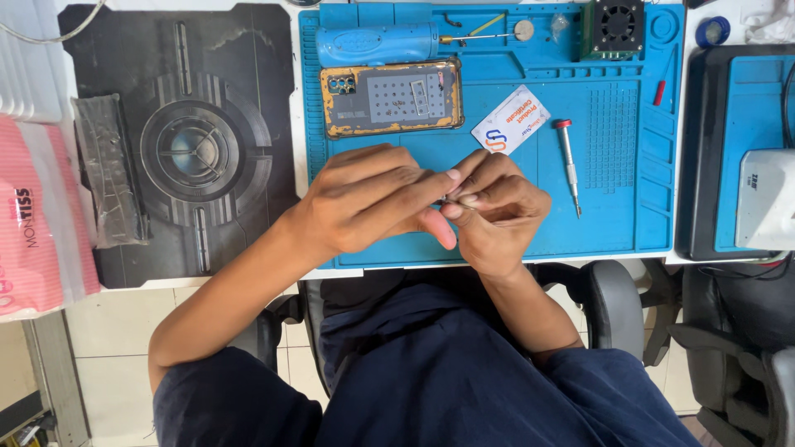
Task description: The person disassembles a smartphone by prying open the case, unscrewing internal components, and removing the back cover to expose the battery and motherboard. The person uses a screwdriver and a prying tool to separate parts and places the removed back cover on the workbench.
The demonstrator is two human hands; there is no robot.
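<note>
My left hand (364, 203) and my right hand (497, 215) meet above the front part of a blue work mat (613, 215). Their fingertips pinch a very small part (454, 199) between them; it is too small to identify. An opened phone (391, 98) with a worn orange frame lies on the mat just beyond my hands. To the right of my hands lies a small screwdriver (568, 164) with a red cap, and a white card (511, 121) rests beside the phone.
A blue cylinder tool (377, 43), tweezers (476, 36) and a small black fan (617, 25) sit at the mat's far edge. A dark mouse pad (182, 141) lies left, with a pink tissue pack (37, 223) beside it. Another blue mat with a white device (766, 199) is right.
</note>
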